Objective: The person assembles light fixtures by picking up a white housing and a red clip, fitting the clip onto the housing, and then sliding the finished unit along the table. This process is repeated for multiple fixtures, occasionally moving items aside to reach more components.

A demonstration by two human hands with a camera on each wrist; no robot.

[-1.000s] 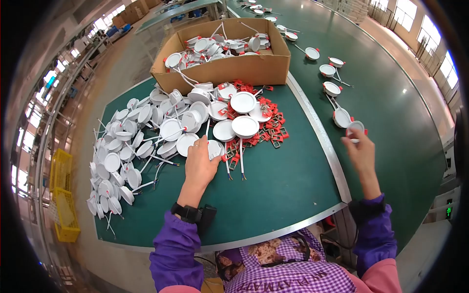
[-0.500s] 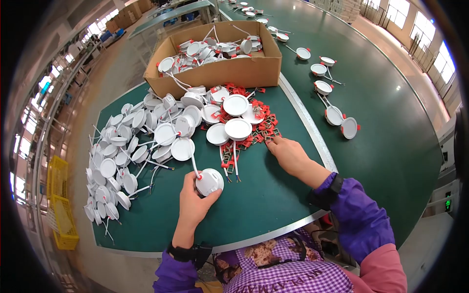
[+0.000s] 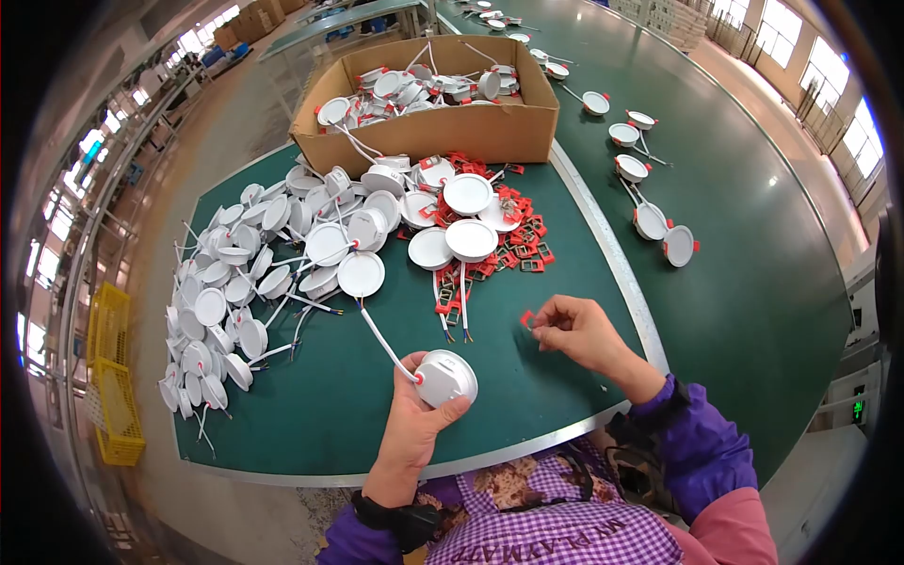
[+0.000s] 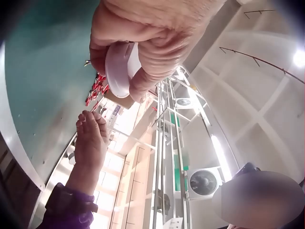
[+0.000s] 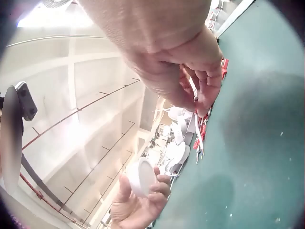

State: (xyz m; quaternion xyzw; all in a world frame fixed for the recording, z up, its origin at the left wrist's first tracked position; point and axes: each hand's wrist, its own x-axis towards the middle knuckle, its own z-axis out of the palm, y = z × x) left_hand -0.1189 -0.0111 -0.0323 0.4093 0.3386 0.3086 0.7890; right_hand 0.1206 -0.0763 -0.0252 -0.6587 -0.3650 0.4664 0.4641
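Observation:
In the head view my left hand (image 3: 410, 428) grips a round white lamp (image 3: 446, 379) near the table's front edge, back side up, its white cable running up-left to the pile. To its right, my right hand (image 3: 586, 336) pinches a small red clip (image 3: 527, 320) just above the green table. The left wrist view shows the lamp (image 4: 120, 69) between thumb and fingers of my left hand (image 4: 152, 38). Over the table in the right wrist view is my right hand (image 5: 167, 62), fingertips together; beyond it, my left hand (image 5: 140, 207) holds the lamp (image 5: 142, 177).
White lamps (image 3: 212, 306) are heaped on the left of the table, beside a pile of red clips (image 3: 518, 247) with several lamps on it. A cardboard box (image 3: 452, 137) of lamps stands behind. Past the metal rail (image 3: 603, 247), lamps with red clips (image 3: 678, 246) line the green belt.
After letting go of a lamp on the belt, my right hand went to the red clips and came back toward me with one. My left hand drew its lamp out of the pile, toward the front edge.

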